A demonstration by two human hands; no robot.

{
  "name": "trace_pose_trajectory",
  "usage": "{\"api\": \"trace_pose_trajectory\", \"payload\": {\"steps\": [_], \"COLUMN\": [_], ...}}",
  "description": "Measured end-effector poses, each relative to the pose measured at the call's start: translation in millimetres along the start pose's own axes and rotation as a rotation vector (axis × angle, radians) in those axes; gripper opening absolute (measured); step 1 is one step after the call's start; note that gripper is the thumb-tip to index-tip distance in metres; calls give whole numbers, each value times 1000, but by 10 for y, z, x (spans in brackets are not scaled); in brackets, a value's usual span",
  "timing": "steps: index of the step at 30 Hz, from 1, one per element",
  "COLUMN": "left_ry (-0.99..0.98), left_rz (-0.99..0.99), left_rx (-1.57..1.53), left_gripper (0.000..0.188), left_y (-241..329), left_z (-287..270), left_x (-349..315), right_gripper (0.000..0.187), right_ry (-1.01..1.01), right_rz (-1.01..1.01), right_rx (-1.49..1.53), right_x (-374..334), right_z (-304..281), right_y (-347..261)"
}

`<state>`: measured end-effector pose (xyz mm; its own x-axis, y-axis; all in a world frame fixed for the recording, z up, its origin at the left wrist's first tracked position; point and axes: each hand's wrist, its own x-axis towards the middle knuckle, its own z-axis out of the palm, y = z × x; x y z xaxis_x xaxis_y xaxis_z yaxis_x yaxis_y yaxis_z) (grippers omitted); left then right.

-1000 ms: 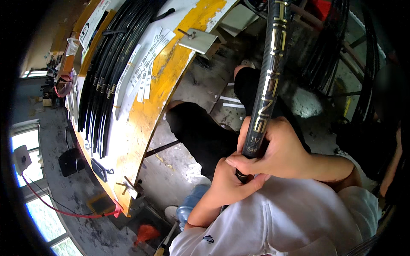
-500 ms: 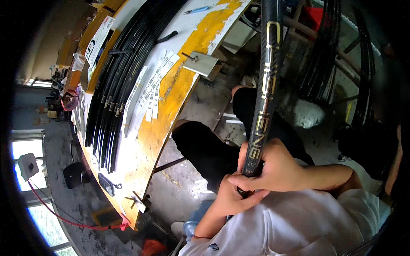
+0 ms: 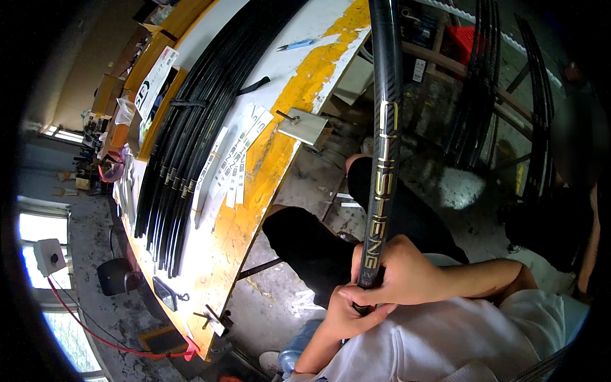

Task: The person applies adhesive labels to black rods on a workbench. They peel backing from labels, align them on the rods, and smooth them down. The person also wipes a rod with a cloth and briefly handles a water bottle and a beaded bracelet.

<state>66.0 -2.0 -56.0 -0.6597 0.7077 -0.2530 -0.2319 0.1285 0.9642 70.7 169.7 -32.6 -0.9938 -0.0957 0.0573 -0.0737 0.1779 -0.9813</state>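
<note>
A long black pole point(image 3: 384, 83) with gold lettering and a woven-looking surface stands up from my lap past the top of the view. My right hand point(image 3: 410, 274) is wrapped round its lower part, just beneath the lettering. Close below, my left hand point(image 3: 344, 315) closes around the pole's bottom end, its thumb touching my right hand. Most of that end is covered by my fingers. On the table point(image 3: 254, 172) to the left lies a bundle of similar black poles point(image 3: 184, 159), tied with dark straps. White strips with dark lettering point(image 3: 238, 156) lie beside the bundle.
A metal plate with a bolt point(image 3: 304, 129) juts from the table's edge. The table also holds a blue pen point(image 3: 296, 45), a dark phone-like device point(image 3: 164, 293) and boxes point(image 3: 149, 95). More black poles point(image 3: 477, 95) lean at right, near another person's arm point(image 3: 589, 248).
The table and its contents appear lower in the view. The pole has turned slightly, its lettering facing me more fully and lower. Both hands keep their grip.
</note>
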Motion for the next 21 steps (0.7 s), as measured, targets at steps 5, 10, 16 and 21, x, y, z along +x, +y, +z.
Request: {"api": "trace_pose_trajectory", "payload": {"steps": [5,10,16,21], "left_ry": [37,19,42,26], "left_rz": [16,-32,4,-13], "left_rx": [-4,72,52,138], "left_gripper": [7,7,11,29], "left_y": [-17,14,15,-162], "left_z": [45,35,89,25], "left_x": [-15,-12,20,-8], "right_gripper": [29,29,29,26], "right_ry": [-40,-31,0,-31], "right_rz": [24,0,-15,19], "right_rx": [32,36,37,33], "right_x": [-16,-32,-35,6], "right_z": [-12,-28,-51,-192], "right_y": [2,16,12,1]}}
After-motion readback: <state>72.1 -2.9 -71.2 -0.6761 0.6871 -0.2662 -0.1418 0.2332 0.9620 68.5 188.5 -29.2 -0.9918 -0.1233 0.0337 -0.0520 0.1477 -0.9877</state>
